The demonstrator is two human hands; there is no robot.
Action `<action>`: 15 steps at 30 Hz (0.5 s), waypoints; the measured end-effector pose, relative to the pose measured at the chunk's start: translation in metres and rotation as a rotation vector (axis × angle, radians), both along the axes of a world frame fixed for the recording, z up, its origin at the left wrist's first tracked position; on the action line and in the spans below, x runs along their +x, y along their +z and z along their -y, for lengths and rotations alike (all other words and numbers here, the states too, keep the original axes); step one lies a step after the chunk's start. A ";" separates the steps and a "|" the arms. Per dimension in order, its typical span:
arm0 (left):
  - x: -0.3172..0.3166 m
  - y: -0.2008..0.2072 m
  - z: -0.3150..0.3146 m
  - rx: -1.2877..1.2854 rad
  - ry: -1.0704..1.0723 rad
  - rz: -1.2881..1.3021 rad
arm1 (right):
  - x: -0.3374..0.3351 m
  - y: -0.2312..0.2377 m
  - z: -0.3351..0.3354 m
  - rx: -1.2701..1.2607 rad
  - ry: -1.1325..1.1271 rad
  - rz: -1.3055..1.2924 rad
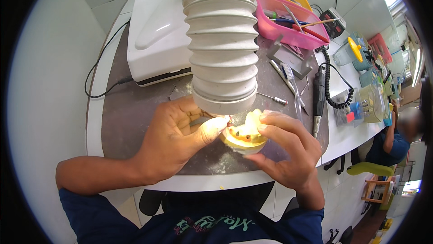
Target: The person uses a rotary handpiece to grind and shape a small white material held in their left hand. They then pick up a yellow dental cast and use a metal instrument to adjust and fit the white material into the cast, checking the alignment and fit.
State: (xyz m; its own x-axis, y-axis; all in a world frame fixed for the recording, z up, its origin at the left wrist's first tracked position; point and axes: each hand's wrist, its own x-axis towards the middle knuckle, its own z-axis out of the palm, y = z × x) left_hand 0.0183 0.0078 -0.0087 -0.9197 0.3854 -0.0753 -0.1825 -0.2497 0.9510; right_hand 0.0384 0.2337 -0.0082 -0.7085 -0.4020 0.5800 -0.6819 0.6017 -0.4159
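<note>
Under the mouth of a ribbed suction hose, my right hand [291,147] grips a yellow plaster dental model [241,144] by its right side, fingers on top and thumb below. Dark marks show along the brightly lit row of teeth. My left hand [178,131] is closed in a pinch at the model's left edge. A small dark reddish bit shows at its thumb tip, too small to name. The rest of what these fingers may hold is hidden behind the thumb.
The white hose [221,41] hangs close above both hands. Behind it stands a white machine [158,32]. A pink basket [288,23] of tools, a grey metal stand [291,59], a toothbrush [288,72] and a corded handpiece [319,95] lie rightward. Another person [388,147] sits far right.
</note>
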 end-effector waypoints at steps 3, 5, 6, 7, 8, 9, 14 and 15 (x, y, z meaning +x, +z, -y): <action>0.001 0.004 0.001 -0.070 0.035 0.003 | -0.001 -0.010 -0.009 0.074 -0.028 -0.044; 0.001 0.006 0.001 -0.087 0.027 0.019 | 0.000 -0.011 -0.012 0.096 -0.031 -0.018; 0.002 0.006 0.002 -0.067 0.013 0.032 | 0.003 -0.009 -0.012 0.096 -0.026 0.004; 0.003 0.005 0.002 -0.049 -0.001 0.045 | 0.005 -0.007 -0.013 0.093 -0.021 0.028; 0.004 0.005 0.002 -0.047 -0.015 0.075 | 0.006 -0.005 -0.011 0.086 -0.043 0.004; 0.005 0.005 0.003 -0.045 -0.029 0.105 | 0.006 -0.002 -0.008 0.078 -0.064 -0.019; 0.011 0.010 -0.001 0.009 -0.131 0.214 | 0.008 0.008 0.015 -0.068 -0.061 -0.054; 0.011 0.007 -0.002 0.018 -0.138 0.203 | 0.007 0.007 0.018 -0.076 -0.055 -0.054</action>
State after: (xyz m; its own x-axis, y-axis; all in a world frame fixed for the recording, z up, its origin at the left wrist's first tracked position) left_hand 0.0293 0.0097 -0.0019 -0.8249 0.5094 -0.2451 -0.4029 -0.2255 0.8870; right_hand 0.0458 0.2152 -0.0015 -0.6951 -0.3166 0.6455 -0.6713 0.6071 -0.4252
